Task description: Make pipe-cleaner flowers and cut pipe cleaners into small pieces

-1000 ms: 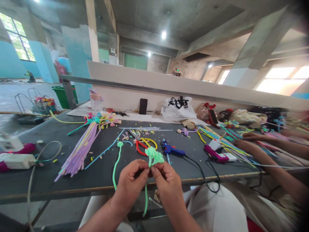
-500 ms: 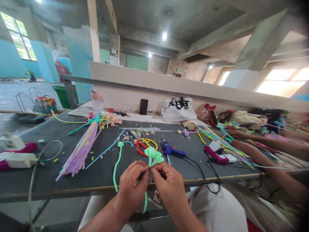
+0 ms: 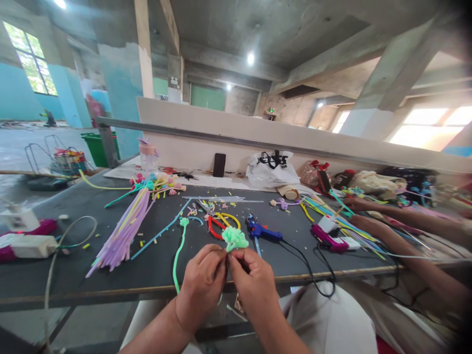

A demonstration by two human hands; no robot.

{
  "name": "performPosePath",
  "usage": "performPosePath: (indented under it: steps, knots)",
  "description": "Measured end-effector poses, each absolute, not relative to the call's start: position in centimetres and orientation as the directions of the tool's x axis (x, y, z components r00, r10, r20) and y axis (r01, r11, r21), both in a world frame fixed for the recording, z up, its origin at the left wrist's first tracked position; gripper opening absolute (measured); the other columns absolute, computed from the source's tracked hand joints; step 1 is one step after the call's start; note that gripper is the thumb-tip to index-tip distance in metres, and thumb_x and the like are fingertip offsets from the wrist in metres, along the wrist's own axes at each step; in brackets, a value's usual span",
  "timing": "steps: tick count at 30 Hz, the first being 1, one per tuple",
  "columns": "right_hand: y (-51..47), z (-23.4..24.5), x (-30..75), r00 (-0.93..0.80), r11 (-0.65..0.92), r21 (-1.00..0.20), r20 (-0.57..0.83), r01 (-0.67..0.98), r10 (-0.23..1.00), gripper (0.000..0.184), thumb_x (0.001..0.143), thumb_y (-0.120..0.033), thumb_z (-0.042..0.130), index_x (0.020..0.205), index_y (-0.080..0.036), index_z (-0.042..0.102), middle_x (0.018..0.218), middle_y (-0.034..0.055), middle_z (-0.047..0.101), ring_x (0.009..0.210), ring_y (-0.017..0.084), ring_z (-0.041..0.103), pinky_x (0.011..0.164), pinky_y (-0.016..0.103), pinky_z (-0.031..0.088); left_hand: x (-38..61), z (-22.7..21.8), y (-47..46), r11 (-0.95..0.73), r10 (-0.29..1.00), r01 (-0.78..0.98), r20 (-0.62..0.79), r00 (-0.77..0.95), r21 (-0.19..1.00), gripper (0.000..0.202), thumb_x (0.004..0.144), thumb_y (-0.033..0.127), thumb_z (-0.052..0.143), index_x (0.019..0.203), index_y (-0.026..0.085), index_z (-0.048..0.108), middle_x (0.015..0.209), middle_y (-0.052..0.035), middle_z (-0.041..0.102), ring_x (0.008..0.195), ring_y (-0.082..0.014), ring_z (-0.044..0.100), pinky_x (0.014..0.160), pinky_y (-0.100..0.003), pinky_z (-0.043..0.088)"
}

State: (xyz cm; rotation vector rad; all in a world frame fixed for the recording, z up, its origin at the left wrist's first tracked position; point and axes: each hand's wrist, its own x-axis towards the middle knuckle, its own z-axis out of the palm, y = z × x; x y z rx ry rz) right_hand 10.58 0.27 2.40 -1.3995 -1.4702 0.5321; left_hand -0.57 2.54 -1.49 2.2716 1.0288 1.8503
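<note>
Between my fingertips I pinch a mint-green pipe-cleaner flower (image 3: 235, 239), its looped head upright above my hands. My left hand (image 3: 203, 275) is closed at the flower's base, and my right hand (image 3: 252, 278) grips the same spot from the other side. The exact hold of the fingertips is partly hidden. A second green pipe-cleaner stem (image 3: 177, 258) with a small curled top lies left of my hands. Just beyond the flower are scissors (image 3: 216, 227) with red and yellow handles. To the right lies a blue glue gun (image 3: 266, 231) with a black cord.
A bundle of purple pipe cleaners (image 3: 123, 231) with flower heads lies at left. Power strips (image 3: 334, 240) and cords sit at both sides. A phone (image 3: 219, 165) and white bag (image 3: 273, 168) stand at the back. A co-worker's arms (image 3: 391, 226) reach in from the right.
The flower head has tilted and turned slightly, coming a little lower. My hands have drawn slightly closer together, and the green stem hanging below them is now mostly hidden.
</note>
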Motion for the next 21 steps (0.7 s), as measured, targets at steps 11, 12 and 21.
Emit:
performPosePath:
  steps: [11, 12, 21]
  knots:
    - [0.7, 1.8, 10.9, 0.147, 0.253, -0.859, 0.349, 0.445, 0.926, 0.017, 0.072, -0.028, 0.053, 0.065, -0.015, 0.063, 0.059, 0.0015, 0.061, 0.054, 0.013, 0.054, 0.052, 0.021, 0.042, -0.1, -0.7, 2.6, -0.695, 0.644, 0.405, 0.765, -0.019, 0.595, 0.015, 0.073, 0.003, 0.050, 0.067, 0.016, 0.056, 0.070, -0.0020, 0.062, 0.067, -0.0118, 0.059, 0.063, -0.022, 0.049]
    - [0.6, 1.7, 10.8, 0.139, 0.252, -0.840, 0.357, 0.481, 0.924, 0.018, 0.074, -0.028, 0.052, 0.068, -0.016, 0.064, 0.061, 0.0020, 0.063, 0.055, 0.014, 0.056, 0.053, 0.021, 0.042, -0.1, -0.8, 2.6, -0.694, 0.641, 0.417, 0.767, -0.011, 0.586, 0.016, 0.073, 0.003, 0.049, 0.067, 0.016, 0.056, 0.070, -0.0023, 0.062, 0.068, -0.0121, 0.059, 0.064, -0.022, 0.050]
    - [1.3, 1.8, 10.7, 0.151, 0.272, -0.837, 0.382, 0.475, 0.912, 0.017, 0.072, -0.028, 0.054, 0.068, -0.018, 0.066, 0.065, 0.0020, 0.067, 0.061, 0.016, 0.059, 0.059, 0.023, 0.044, -0.3, -1.6, 2.7, -0.741, 0.559, 0.502, 0.824, 0.094, 0.446, 0.020, 0.082, 0.007, 0.043, 0.091, 0.013, 0.058, 0.086, -0.0078, 0.062, 0.086, -0.0150, 0.058, 0.079, -0.027, 0.050]
